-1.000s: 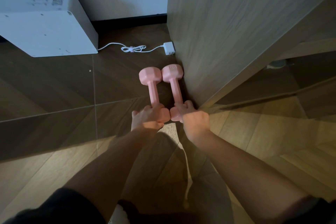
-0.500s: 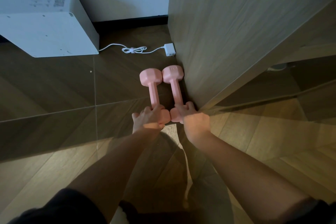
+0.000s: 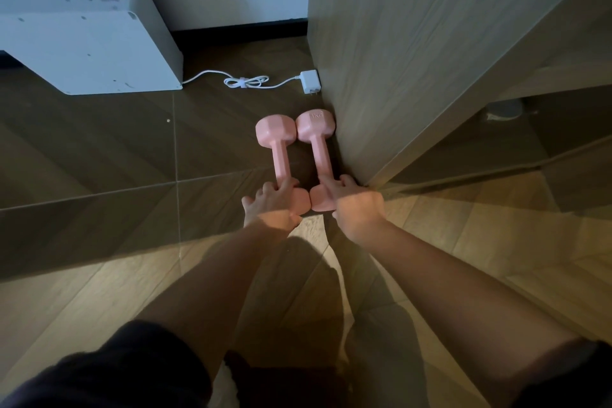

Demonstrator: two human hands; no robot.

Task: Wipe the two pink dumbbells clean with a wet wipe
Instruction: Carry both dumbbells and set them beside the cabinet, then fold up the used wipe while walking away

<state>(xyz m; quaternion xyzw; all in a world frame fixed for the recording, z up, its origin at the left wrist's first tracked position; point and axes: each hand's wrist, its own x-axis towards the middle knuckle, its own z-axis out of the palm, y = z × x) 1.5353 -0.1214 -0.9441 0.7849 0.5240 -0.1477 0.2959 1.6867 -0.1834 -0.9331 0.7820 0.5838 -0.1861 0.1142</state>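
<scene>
Pink left dumbbell (image 3: 280,156) and right dumbbell (image 3: 319,146) lie side by side on the floor (image 3: 99,159), the right one just beside the wooden cabinet panel (image 3: 414,60); left hand (image 3: 271,205) has fingers (image 3: 284,184) curled round the left handle by the near head; right hand (image 3: 356,209) fingers curl over the right handle likewise; no wet wipe in view. Risks, as a judgement: gripped at one end, the far heads could sag and slip the hold; the right dumbbell could knock the panel; the heads could clack together. Versus half a second earlier almost nothing differs; dumbbells on the same spot, hands at the same ends, no lift yet.
</scene>
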